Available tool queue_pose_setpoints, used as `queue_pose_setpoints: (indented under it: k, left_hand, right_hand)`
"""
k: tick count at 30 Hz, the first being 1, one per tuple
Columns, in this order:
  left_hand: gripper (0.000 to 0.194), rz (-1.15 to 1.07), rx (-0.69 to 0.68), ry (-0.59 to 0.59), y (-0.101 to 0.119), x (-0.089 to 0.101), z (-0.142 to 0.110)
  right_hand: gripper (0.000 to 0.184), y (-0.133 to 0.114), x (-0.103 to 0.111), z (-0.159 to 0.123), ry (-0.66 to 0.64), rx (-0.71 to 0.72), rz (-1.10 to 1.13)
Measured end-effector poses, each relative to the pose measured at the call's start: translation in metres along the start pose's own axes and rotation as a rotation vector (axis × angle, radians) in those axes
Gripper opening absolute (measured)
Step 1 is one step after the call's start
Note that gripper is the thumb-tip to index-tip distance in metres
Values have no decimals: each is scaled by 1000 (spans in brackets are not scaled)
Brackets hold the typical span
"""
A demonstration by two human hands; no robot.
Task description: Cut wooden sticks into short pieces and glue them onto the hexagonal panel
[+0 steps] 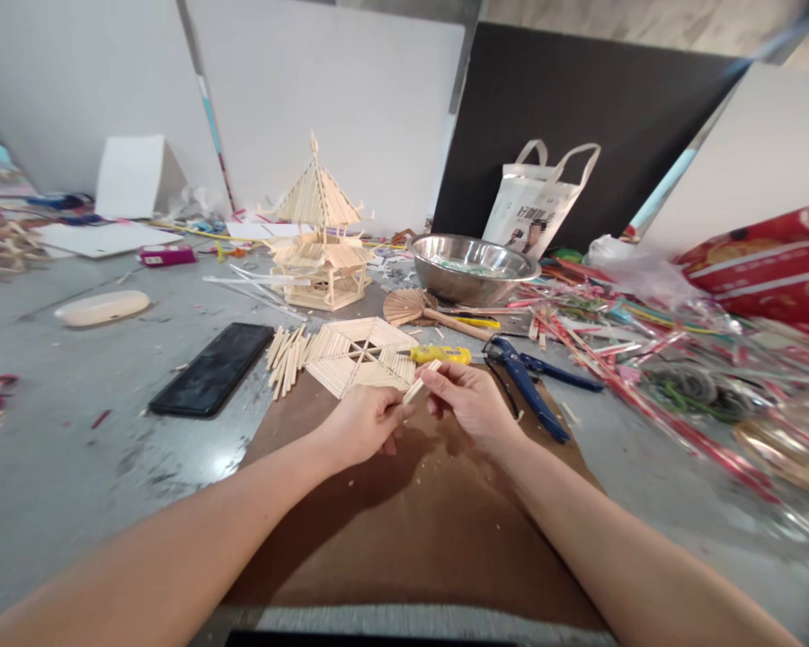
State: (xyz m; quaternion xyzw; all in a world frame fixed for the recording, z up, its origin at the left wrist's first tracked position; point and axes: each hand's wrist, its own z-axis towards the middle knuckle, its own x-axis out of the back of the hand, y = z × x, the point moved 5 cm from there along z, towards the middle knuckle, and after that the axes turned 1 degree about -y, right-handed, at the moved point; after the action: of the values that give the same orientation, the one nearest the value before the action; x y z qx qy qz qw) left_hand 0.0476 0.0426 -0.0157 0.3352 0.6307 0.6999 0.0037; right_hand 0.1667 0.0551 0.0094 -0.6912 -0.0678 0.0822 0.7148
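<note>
Between my two hands, above a brown mat [404,539], is a short bundle of pale wooden sticks [421,382]. My left hand [370,418] pinches its lower end, and my right hand [468,400] grips the upper end with thumb and fingers. Just beyond them lies a hexagonal panel of wooden sticks [337,350] with open gaps near its centre. A yellow-handled tool [445,354] rests at the panel's right side. Loose cut sticks [287,364] are heaped to the left of the panel. Blue-handled pliers [529,386] lie right of my right hand.
A black phone [212,370] lies at left. Behind stand a stick-built pagoda model [322,234], a metal bowl [472,283] and a white bag [536,202]. A wooden fan-shaped piece [408,306] is before the bowl. Red-and-clear plastic wrappers [647,386] clutter the right side.
</note>
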Motion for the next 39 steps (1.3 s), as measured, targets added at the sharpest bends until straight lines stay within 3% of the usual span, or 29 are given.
queue_pose_setpoints:
  k: [12, 26, 39]
  left_hand:
    - [28, -14, 16, -14, 2, -1, 0]
    - [27, -52, 27, -20, 2, -2, 0]
    - [37, -285, 104, -167, 6, -5, -1]
  right_hand:
    - [22, -5, -1, -2, 26, 74, -71]
    - [22, -4, -1, -2, 31, 59, -66]
    - [22, 6, -3, 2, -151, -70, 76]
